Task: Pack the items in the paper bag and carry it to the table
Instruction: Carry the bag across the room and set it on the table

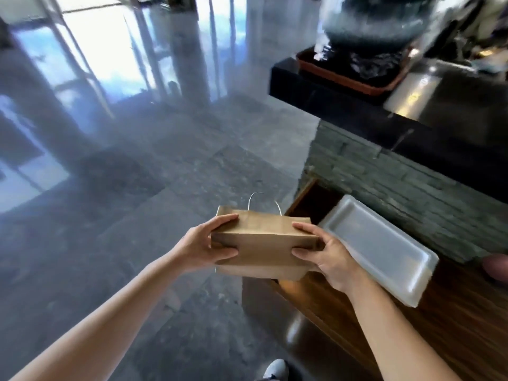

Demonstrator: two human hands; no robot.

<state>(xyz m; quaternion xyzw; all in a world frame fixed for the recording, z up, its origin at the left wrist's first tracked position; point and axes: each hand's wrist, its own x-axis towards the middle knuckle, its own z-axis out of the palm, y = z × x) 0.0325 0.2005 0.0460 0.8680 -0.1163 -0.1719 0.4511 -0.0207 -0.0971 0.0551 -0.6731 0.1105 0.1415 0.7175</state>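
A folded brown paper bag (264,243) with thin white handles is held flat in front of me, low in the middle of the head view. My left hand (203,243) grips its left end, thumb on top and fingers underneath. My right hand (324,259) grips its right end the same way. The bag hangs in the air over the left edge of a wooden counter (412,334). Just to the right of the bag, a translucent white plastic container (382,248) lies on that counter.
A dark stone-faced counter (412,171) rises behind the wooden one, carrying a brown tray (343,75) and a large dark pot (376,20). Polished grey floor (137,160) spreads to the left. My shoe (275,369) shows at the bottom edge.
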